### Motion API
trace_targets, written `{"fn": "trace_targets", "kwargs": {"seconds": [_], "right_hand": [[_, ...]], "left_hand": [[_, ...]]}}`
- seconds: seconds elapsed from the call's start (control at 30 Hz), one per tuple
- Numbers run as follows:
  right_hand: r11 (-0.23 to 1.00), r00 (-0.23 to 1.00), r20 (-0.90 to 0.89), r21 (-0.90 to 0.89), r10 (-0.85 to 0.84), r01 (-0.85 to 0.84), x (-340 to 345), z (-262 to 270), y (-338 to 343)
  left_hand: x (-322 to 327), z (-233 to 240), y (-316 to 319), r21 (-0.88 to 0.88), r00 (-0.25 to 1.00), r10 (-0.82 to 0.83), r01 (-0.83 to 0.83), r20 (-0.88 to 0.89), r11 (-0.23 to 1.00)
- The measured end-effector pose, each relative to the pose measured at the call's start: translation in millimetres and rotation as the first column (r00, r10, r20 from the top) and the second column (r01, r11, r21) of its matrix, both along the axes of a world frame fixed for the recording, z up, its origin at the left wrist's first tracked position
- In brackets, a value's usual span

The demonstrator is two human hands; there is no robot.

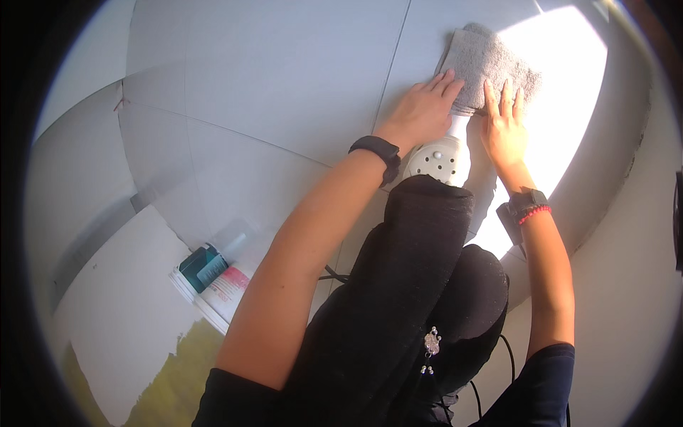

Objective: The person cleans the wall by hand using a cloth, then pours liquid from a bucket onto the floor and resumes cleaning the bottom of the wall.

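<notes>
A folded grey terry cloth [488,69] lies on the pale tiled floor [277,80], with its right part in bright sunlight. My left hand [424,109] rests its fingers on the cloth's near left edge; a black band is around that wrist. Fingers of my right hand [504,128] lie spread on the near right part of the cloth. Its wrist carries a dark strapped device and a red bead bracelet. Between my hands, just below the cloth, shows a white perforated clog [437,163] on my foot. Neither hand visibly grips the cloth.
Black-trousered knees [427,213] rise between my arms. On the left, a teal bottle [200,267] sits by a white container [227,291] bearing print. A white panel with yellow-green areas [171,368] stands nearby. Along the right runs a wall base [603,176]. Black cables [509,355] hang near my right arm.
</notes>
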State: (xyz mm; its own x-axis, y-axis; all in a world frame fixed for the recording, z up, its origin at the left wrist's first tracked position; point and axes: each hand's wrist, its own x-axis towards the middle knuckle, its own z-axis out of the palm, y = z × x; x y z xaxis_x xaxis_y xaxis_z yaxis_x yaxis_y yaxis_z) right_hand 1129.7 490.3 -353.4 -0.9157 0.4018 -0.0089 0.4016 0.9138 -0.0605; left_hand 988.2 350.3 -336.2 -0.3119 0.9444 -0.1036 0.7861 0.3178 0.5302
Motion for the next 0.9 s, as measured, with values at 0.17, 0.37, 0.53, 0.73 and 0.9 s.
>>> {"fn": "trace_targets", "kwargs": {"seconds": [0.17,0.37,0.53,0.73,0.9], "right_hand": [[0.994,0.991,0.079,-0.003,-0.106,0.107,-3,5,-22],[0.998,0.988,0.139,0.015,0.06,-0.063,-19,8,-31],[0.972,0.973,0.013,0.045,0.23,-0.231,-51,5,-34],[0.918,0.919,0.019,-0.061,0.393,-0.392,-62,-10,-42],[0.9,0.896,0.086,-0.041,0.436,-0.434,-79,-8,-42]], "left_hand": [[4,-9,-11,0.027,0.988,0.017,-0.012,-0.154,1.0],[8,-15,-42,0.025,0.974,0.154,-0.152,-0.164,0.988],[12,-32,-76,0.035,0.938,0.259,-0.258,-0.231,0.965],[39,-46,-105,-0.005,0.925,0.324,-0.331,-0.199,0.944],[20,-52,-115,-0.09,0.926,0.168,-0.209,-0.337,0.974]]}}
